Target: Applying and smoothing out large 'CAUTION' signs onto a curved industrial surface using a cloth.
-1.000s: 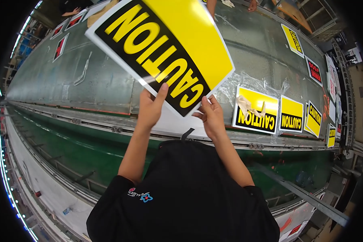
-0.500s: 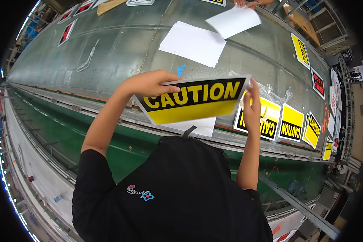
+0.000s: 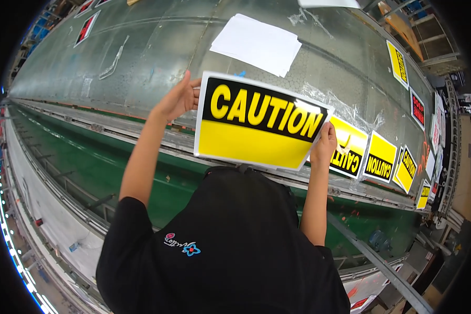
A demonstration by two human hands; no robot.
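A rectangular sign (image 3: 251,141), yellow with a black band and yellow lettering, is held up before my chest, its printed face toward me. My right hand (image 3: 325,142) pinches its right edge, thumb on the front. At the left edge, my left hand (image 3: 179,99) is open with fingers apart. Its fingertips reach the sign's border, and I cannot tell whether some touch the back. Beyond the sign, a loose stack of white sheets (image 3: 256,44) lies on the metal table (image 3: 157,57).
Similar yellow-black signs (image 3: 379,157) lie in a row to my right, beside crumpled clear plastic (image 3: 345,107). Farther right are another yellow sign (image 3: 397,63) and a red-black one (image 3: 417,107). A white sheet (image 3: 329,2) shows at the far edge. Below the table's rail runs a green surface (image 3: 162,193).
My left hand has gone from the sign's top edge to its left side and opened. The sign now faces me more fully. Another person's hands at the far side have left view.
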